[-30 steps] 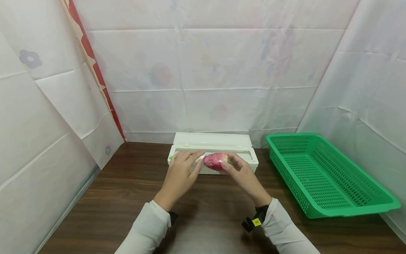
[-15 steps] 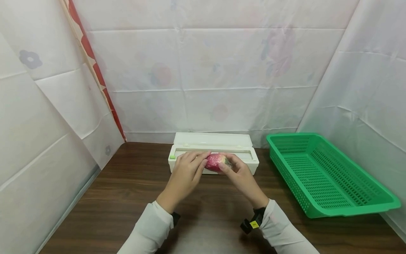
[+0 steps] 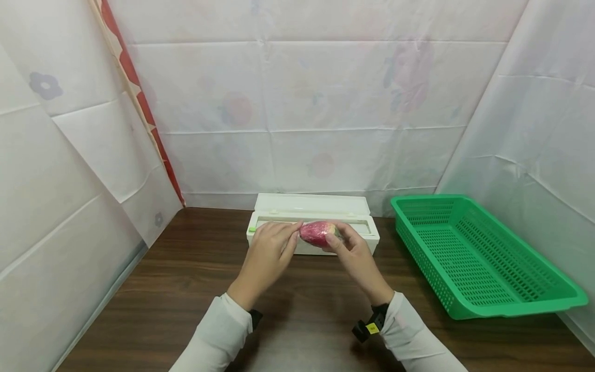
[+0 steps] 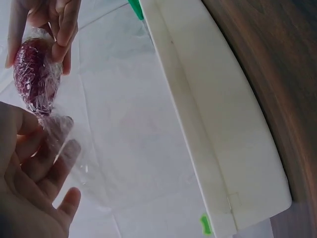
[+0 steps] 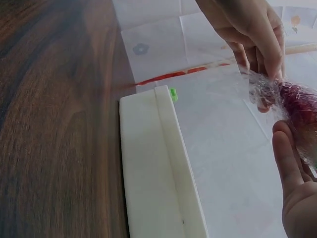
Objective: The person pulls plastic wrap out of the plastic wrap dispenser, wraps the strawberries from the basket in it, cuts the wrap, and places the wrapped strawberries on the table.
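Note:
A pink-red oval fruit or vegetable (image 3: 317, 234), yellowish-green at one end, is wrapped in clear cling film. I cannot tell its kind. My right hand (image 3: 354, 257) grips it by the yellowish end, thumb in front and fingers behind. At the other end, my left hand (image 3: 267, 254) pinches the gathered tail of the cling film (image 4: 74, 148), which spreads loosely past the fingers in the left wrist view. Both hands are raised in front of a white cling film dispenser (image 3: 307, 250), whose lid (image 3: 311, 204) stands raised at the back.
A green plastic basket (image 3: 465, 305) with slotted walls stands on the right of the dark wooden table (image 3: 186, 289). A small green slider (image 3: 252, 229) sits at the dispenser's left end. White patterned sheets (image 3: 325, 88) enclose the back and sides.
My left fingers closed in over the fruit's left end, then drew back a little leftward to the film tail. The wrapped fruit stays in my right hand with slight turning. Dispenser and basket stay put.

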Action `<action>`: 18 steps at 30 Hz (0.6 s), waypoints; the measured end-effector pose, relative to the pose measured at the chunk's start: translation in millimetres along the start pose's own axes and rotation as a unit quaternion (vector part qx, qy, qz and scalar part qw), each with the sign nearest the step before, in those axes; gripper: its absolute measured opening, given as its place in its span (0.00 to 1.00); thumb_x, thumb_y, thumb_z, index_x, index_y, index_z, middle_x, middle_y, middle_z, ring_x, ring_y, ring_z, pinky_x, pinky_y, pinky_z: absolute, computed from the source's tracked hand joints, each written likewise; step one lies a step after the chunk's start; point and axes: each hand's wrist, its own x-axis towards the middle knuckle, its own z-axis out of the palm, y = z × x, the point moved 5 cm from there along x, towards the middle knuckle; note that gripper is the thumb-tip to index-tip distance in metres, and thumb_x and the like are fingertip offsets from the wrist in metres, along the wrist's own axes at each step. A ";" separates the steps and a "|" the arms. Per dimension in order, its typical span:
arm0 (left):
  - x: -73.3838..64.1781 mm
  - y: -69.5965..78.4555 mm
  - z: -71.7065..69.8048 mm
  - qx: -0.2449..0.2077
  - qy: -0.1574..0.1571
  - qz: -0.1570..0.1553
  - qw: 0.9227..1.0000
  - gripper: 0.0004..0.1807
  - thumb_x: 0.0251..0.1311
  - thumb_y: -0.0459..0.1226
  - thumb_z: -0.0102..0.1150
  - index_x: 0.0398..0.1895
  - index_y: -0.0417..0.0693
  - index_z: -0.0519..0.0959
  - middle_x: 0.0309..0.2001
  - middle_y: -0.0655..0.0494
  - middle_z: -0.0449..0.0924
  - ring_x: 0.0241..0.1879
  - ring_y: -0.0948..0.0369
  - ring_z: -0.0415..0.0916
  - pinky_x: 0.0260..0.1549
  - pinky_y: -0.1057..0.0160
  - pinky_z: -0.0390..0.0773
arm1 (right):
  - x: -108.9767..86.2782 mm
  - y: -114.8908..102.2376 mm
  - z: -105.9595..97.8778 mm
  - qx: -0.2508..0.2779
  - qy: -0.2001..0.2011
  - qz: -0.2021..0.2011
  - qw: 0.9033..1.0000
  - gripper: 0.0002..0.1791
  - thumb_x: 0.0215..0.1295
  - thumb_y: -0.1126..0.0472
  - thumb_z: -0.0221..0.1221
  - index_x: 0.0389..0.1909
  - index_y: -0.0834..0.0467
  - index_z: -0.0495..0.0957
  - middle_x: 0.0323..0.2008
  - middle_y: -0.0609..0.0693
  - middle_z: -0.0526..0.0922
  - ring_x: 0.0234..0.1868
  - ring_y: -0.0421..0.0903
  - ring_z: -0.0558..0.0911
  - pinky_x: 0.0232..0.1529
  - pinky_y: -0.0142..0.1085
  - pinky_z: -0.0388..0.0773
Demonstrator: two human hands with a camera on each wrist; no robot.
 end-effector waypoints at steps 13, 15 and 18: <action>-2.1 -7.1 1.1 -0.063 -0.034 -0.081 0.994 0.09 0.63 0.32 0.63 0.43 0.44 0.89 0.40 0.54 0.88 0.42 0.58 0.83 0.47 0.53 0.79 | -2.9 1.5 4.5 -0.018 -0.013 0.012 1.000 0.23 0.75 0.57 0.58 0.67 0.59 0.71 0.58 0.58 0.76 0.51 0.49 0.79 0.47 0.37 0.81; -3.0 -7.7 2.2 -0.088 -0.045 -0.099 0.990 0.10 0.63 0.31 0.62 0.44 0.44 0.89 0.40 0.54 0.88 0.33 0.62 0.80 0.38 0.57 0.80 | -3.0 2.2 5.2 -0.020 -0.015 0.012 1.000 0.23 0.75 0.57 0.57 0.67 0.59 0.71 0.60 0.58 0.76 0.52 0.49 0.79 0.48 0.35 0.81; -4.9 -9.2 6.0 -0.139 -0.073 -0.140 0.978 0.12 0.66 0.33 0.60 0.49 0.45 0.87 0.42 0.54 0.87 0.21 0.68 0.69 0.25 0.64 0.75 | -3.4 2.9 5.3 -0.028 -0.010 0.014 0.999 0.23 0.75 0.55 0.57 0.67 0.58 0.70 0.61 0.57 0.75 0.53 0.49 0.79 0.47 0.35 0.80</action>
